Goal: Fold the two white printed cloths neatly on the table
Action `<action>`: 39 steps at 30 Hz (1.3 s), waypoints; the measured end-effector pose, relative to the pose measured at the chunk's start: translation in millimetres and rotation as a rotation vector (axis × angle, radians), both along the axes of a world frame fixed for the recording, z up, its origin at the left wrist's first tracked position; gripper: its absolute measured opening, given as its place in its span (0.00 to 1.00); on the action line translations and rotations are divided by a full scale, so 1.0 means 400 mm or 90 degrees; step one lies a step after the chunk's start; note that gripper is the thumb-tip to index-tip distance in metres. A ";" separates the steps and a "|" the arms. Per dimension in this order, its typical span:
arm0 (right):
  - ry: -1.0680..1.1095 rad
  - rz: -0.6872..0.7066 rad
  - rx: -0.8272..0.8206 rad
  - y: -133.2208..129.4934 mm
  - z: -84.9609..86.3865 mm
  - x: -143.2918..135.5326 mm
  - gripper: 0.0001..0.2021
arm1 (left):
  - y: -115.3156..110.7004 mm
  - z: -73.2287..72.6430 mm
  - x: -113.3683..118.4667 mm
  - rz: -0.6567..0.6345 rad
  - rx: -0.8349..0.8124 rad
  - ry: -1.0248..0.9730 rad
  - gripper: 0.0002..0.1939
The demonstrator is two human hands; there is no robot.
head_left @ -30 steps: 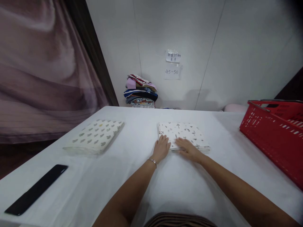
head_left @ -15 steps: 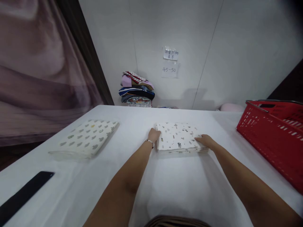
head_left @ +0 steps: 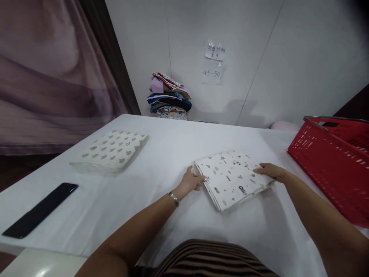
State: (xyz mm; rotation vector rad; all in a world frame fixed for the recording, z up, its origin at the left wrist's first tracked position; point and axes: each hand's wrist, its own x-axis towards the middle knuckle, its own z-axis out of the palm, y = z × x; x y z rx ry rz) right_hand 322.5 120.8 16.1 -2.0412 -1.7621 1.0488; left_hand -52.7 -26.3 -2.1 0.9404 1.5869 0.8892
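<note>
Holding a folded cloth at both ends

The folded cloth, white with small scattered motifs in grey, green and dark tones, sits just right of the middle of the frame, over the worktop. It lies at a slant, one corner pointing toward the bottom of the frame, and its stacked layers show along the left edge. Whether its underside is wholly clear of the surface, I cannot tell.

The left hand, with a bracelet at the wrist, has its grip closed on the left edge, thumb on top and fingers curled at the side. The right hand has its grip closed on the right end, thumb over the print; its other fingers are mostly hidden.

At left of centre in the frame, a second cloth with rows of grey shapes rests folded and flat, well apart from both hands. Below it, toward the lower left, lies a long black strip. A red basket stands at the right edge of the frame. Beyond the worktop's far edge, at upper centre, rises a pile of fabrics, near two paper notes on the pale wall. A pinkish curtain fills the upper left.
</note>
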 end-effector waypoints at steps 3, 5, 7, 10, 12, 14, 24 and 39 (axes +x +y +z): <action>0.049 0.014 -0.100 -0.003 0.017 0.006 0.32 | 0.017 0.007 -0.039 0.053 0.040 0.118 0.33; 0.066 0.022 -0.132 -0.004 0.020 0.002 0.28 | 0.059 0.014 -0.065 0.058 0.098 0.202 0.24; 0.066 0.027 -0.147 -0.004 0.016 -0.004 0.25 | 0.105 0.020 -0.081 -0.002 0.141 0.268 0.21; 0.011 0.028 -0.089 0.003 0.005 -0.008 0.22 | 0.150 0.024 -0.084 -0.138 0.149 0.312 0.16; -0.028 0.049 -0.037 0.021 0.004 -0.011 0.21 | 0.158 0.021 -0.079 -0.177 0.141 0.316 0.13; -0.072 0.083 0.011 0.054 0.013 -0.021 0.19 | 0.153 0.015 -0.070 -0.176 0.127 0.319 0.12; -0.387 0.155 0.221 0.150 0.036 -0.165 0.23 | 0.092 -0.006 -0.024 -0.138 0.160 0.331 0.18; -0.208 0.346 0.349 -0.386 0.045 -0.338 0.09 | 0.088 0.005 -0.042 -0.346 0.464 0.444 0.15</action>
